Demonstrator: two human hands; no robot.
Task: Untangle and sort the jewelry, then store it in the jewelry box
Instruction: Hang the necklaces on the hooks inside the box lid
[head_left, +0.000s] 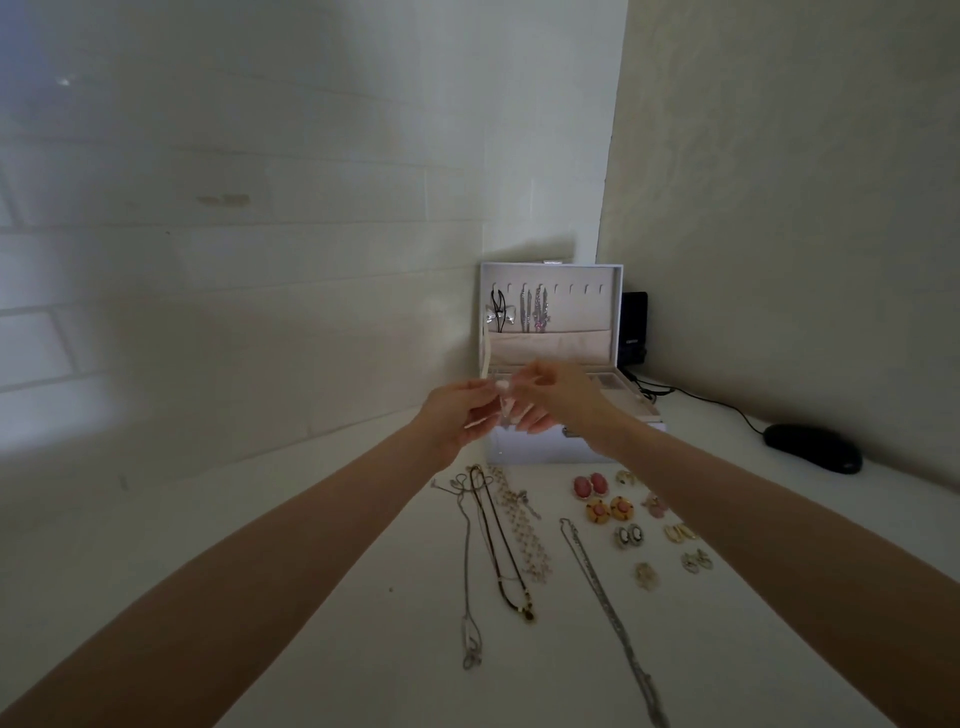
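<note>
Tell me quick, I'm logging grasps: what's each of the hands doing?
Left hand: pinches a small pale piece, too blurred to identify.
Right hand: pinches the same piece.

four loose necklaces (527, 613), eight earring pairs (590, 486), one box (550, 345)

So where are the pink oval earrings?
In the head view, the pink oval earrings lie on the white table, right of centre, between the jewelry box and the orange round earrings.

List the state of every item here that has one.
Jewelry box: open, lid upright.
Lid hooks: some hung with jewelry, others bare.
Left hand: raised before the box, fingertips drawn together; anything held is too small to tell.
Right hand: the same, close against the left.
Necklaces: lying stretched out on the table.
Earrings: lying in pairs.
</note>
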